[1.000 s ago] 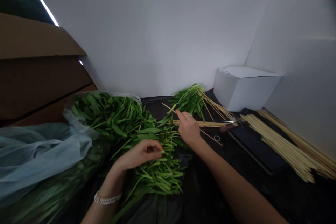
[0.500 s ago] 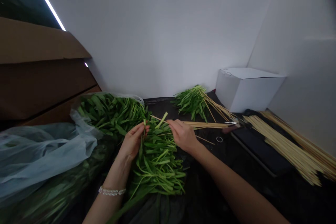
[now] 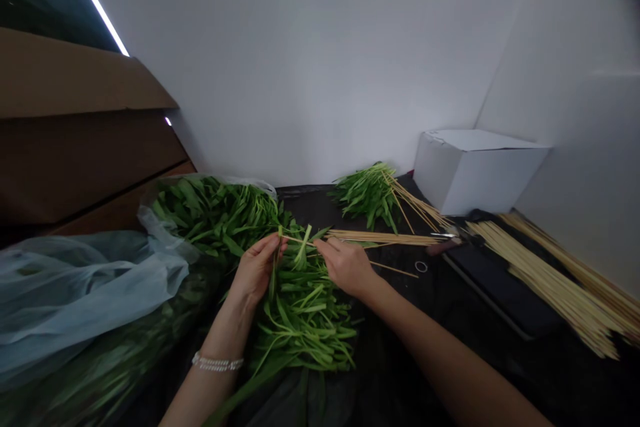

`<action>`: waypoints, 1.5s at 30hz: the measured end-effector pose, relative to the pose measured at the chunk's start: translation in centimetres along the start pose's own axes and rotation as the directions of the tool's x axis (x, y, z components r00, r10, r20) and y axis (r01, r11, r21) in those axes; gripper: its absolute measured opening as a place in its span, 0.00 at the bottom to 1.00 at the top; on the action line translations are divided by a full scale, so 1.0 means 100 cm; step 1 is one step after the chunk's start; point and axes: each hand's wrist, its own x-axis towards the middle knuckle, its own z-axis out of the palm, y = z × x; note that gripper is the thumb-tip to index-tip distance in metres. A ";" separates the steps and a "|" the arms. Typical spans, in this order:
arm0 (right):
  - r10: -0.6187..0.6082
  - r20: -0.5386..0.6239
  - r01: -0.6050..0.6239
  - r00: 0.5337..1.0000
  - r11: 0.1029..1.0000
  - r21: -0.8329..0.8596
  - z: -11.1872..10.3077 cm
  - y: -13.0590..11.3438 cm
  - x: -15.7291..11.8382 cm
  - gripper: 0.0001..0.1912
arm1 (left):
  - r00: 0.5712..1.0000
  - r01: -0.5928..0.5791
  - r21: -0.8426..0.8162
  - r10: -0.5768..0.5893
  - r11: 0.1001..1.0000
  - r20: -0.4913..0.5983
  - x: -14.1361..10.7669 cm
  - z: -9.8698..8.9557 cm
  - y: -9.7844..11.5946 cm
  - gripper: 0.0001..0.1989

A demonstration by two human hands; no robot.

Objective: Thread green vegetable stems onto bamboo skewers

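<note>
My left hand (image 3: 257, 270) pinches a leafy green stem (image 3: 281, 231), its cut end poking above the fingertips. My right hand (image 3: 347, 268) is closed on a thin bamboo skewer (image 3: 294, 239) that points left, with its tip at that stem; whether it has pierced the stem I cannot tell. Another pale green stem (image 3: 303, 250) sits on the skewer between my hands. Under both hands lies a pile of leafy greens (image 3: 313, 320). Beyond my right hand, loose skewers (image 3: 385, 237) lie flat on the black cover.
More greens (image 3: 215, 213) fill a clear plastic bag (image 3: 95, 287) at left, beside a cardboard box (image 3: 75, 80). Skewered greens (image 3: 365, 190) lie at the back. Rightward are a white box (image 3: 480, 177), a dark flat device (image 3: 500, 290), a handled tool (image 3: 443, 245), a ring (image 3: 421, 267) and many sticks (image 3: 545, 287).
The skewer's tip has come down to the stem in my left hand. The stem on the skewer has swung more upright. Both hands stay nearly in place.
</note>
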 end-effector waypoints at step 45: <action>0.023 0.045 -0.022 0.999 1.000 -0.020 0.013 -0.013 -0.007 0.19 | 0.998 0.044 0.104 -0.048 0.994 0.030 0.001 -0.004 -0.004 0.19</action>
